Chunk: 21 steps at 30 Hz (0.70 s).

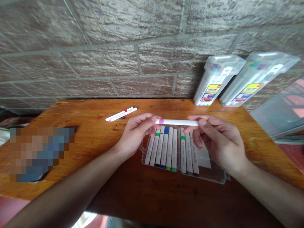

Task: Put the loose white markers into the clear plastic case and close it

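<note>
Both my hands hold one white marker point(178, 122) with a purple band level above an open clear marker case point(215, 177). My left hand point(137, 131) pinches its left end near the purple band. My right hand point(213, 141) grips the right end between thumb and fingers. Below the marker, the case holds several white markers point(166, 147) lying side by side, with green and blue bands. The case sits on the wooden table point(147, 196).
Two loose white markers point(121, 114) lie on the table behind my left hand. Two closed clear marker boxes point(217, 79) lean against the stone wall at the back right. A clear bin point(282, 110) sits off the table's right edge. A blurred patch covers the left.
</note>
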### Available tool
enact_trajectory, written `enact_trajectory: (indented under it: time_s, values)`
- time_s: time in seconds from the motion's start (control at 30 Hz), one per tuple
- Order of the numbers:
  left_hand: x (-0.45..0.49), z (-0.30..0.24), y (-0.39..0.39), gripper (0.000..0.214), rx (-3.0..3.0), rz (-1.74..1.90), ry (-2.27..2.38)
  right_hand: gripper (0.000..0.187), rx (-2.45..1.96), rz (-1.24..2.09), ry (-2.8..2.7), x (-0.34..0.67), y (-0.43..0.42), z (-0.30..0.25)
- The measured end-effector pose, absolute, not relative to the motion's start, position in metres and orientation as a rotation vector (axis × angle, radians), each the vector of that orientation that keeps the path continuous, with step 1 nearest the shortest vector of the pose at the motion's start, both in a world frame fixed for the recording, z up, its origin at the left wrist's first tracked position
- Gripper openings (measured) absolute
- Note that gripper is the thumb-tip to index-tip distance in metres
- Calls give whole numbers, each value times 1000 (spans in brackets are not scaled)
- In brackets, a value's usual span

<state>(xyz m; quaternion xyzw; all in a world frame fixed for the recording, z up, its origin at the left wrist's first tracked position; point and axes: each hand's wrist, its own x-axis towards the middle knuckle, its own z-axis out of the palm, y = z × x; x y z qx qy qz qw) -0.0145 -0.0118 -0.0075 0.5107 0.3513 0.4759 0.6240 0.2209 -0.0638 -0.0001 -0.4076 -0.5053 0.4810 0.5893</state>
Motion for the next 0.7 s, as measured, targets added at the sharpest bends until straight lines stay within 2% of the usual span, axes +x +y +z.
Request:
enact_trajectory:
  time_s: [0.7]
  values:
    - [-15,-6,-14,23,1140,1095,699,19,-974,1104,-1088,222,-56,-1]
